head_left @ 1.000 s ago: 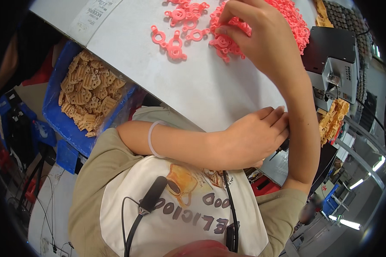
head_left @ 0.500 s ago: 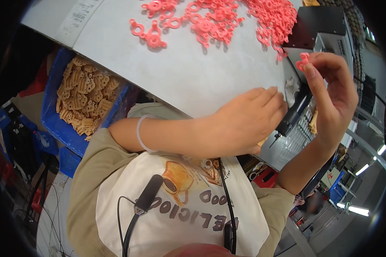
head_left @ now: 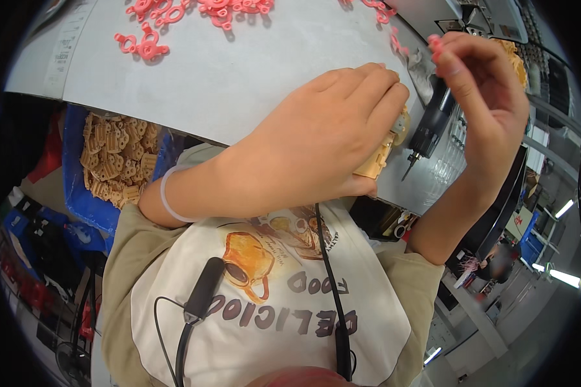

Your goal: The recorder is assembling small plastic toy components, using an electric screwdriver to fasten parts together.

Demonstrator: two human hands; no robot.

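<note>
My left hand (head_left: pixel 323 138), with a pale band at its wrist, is closed around a yellow plastic part (head_left: pixel 374 162) at the front edge of the table. The back of the hand covers much of that part; a rounded, duller piece (head_left: pixel 401 126) shows at its far end. Higher up on the right, my right hand (head_left: pixel 490 109) pinches a small pink plastic part (head_left: pixel 436 46) between thumb and fingertips, in the air. Between the two hands lies a black electric screwdriver (head_left: pixel 432 122), its bit pointing toward me.
Pink ring-shaped plastic parts (head_left: pixel 150 45) lie loose on the grey table (head_left: pixel 174 87), more at its far edge. A blue bin (head_left: pixel 76 171) of tan plastic parts stands below the left edge. A crumpled white cloth (head_left: pixel 421 74) lies beside the screwdriver.
The view has shifted, so the pink parts sit farther left and up. My left hand has lifted up in the picture, showing more of the yellow part. My right hand still pinches the pink part.
</note>
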